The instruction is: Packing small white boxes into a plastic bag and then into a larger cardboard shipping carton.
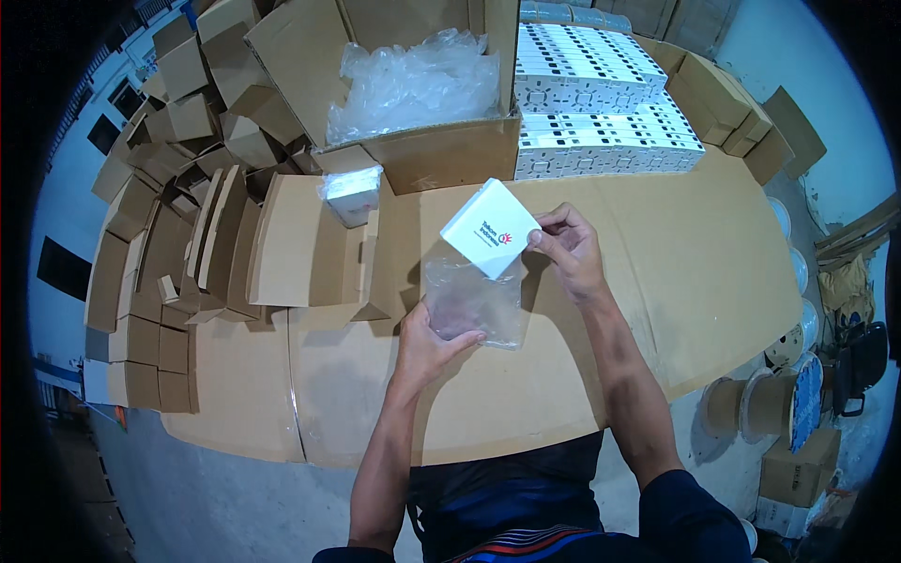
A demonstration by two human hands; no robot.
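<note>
The left hand (427, 342) pinches the lower edge of a clear plastic bag (472, 302), thumb on top, fingers underneath. Just above those fingers, the right hand (566, 246) grips a small white box (490, 228) by its right corner, tilted, with its lower corner just entering the bag's mouth. By my judgement the bagging is barely begun: nearly the whole box is still outside. Beyond the fingertips, one already wrapped box (352, 192) rests on a flat carton (305, 246); farther off, white boxes (601, 103) remain stacked beside an open carton of crumpled plastic (413, 80).
</note>
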